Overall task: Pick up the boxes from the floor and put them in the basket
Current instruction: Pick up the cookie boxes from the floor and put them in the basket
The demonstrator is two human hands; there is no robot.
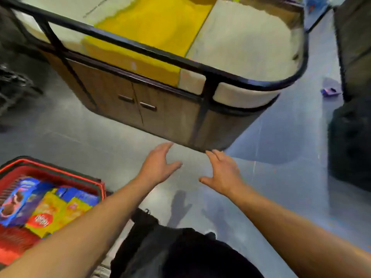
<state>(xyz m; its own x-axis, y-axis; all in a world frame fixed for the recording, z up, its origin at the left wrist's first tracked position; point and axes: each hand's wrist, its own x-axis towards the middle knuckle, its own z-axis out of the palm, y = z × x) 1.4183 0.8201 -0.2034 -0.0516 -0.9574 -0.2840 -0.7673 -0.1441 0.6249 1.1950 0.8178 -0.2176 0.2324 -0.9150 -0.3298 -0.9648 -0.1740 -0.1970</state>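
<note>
Grey shiny floor [84, 137], wooden counter with black rail [140, 101] ahead. Both hands empty, fingers spread: left hand [158, 163], right hand [222, 173], apart, hovering over bare floor. Red plastic basket [60, 173] at my left, holding blue chocolate box [18, 199], yellow snack boxes [58, 213], another blue box [80, 195]. Small purple box [330, 91] lay far right on floor, well out of reach. Risk, my guess: long stretch past counter corner, bumped arm or fumbled grab. Frame blurry too.

Boxes [43, 205] in basket [60, 173] at left, cabinet [140, 109] ahead, another box [330, 91] far right.
</note>
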